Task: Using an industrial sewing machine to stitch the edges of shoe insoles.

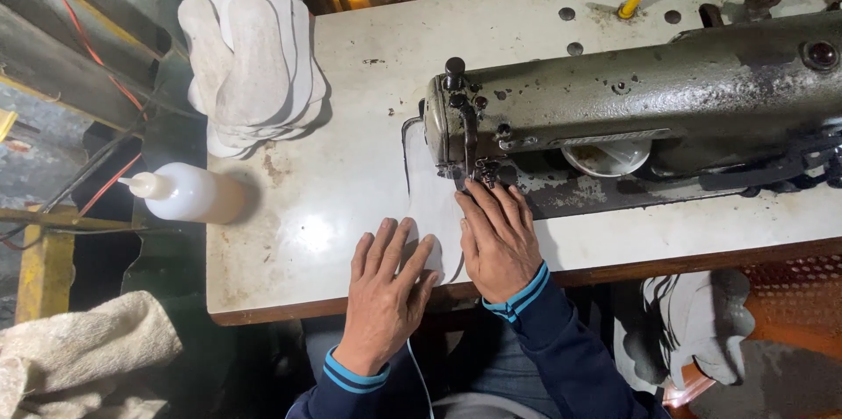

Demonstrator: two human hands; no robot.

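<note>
Bottle (186,194) and glove stack (254,55) beside machine (649,103).

Worn matt metal sewing machine (667,95); white cloth piece (434,200); scuffed glossy tabletop (324,173).

Both hands lie flat, palms down, fingers extended and pointing toward 12 o'clock. The left hand (386,283) sits at 7 o'clock of the right hand (498,239), just beside it, fingers slightly spread. Both forearms run back toward 6 o'clock in dark blue sleeves with light-blue-striped cuffs.
</note>
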